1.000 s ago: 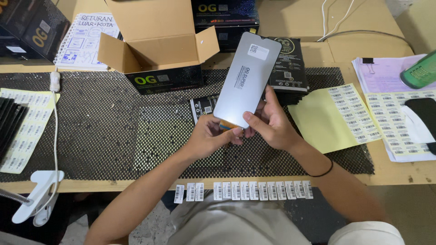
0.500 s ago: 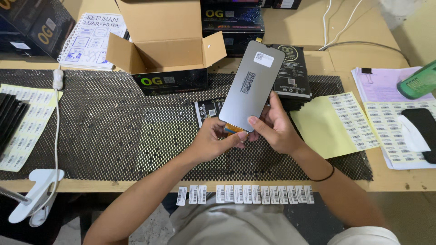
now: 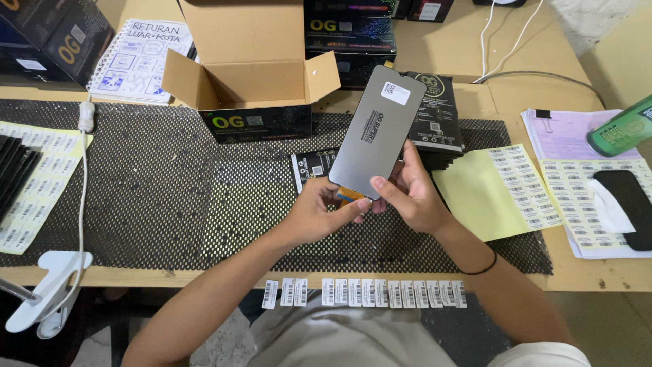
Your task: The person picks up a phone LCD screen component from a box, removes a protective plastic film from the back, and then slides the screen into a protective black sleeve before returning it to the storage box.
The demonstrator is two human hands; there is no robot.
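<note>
A grey phone display panel (image 3: 375, 130) with a small white sticker near its top stands tilted above the black mesh mat (image 3: 156, 197). My right hand (image 3: 406, 192) grips its lower right edge, thumb on the face. My left hand (image 3: 319, 214) pinches the orange flex strip (image 3: 348, 195) that hangs from the panel's bottom edge. Under the panel lies a flat black printed sleeve (image 3: 314, 166).
An open cardboard box (image 3: 252, 81) stands behind the mat, a stack of black sleeves (image 3: 435, 122) to its right. Yellow label sheets (image 3: 499, 187) lie at right, another label sheet (image 3: 30, 177) at left. A row of barcode stickers (image 3: 367, 292) lines the table's front edge. A white clip lamp (image 3: 47, 289) sits front left.
The view has shifted slightly. Both hands have kept their hold on the panel, which stays tilted above the mat with little movement.
</note>
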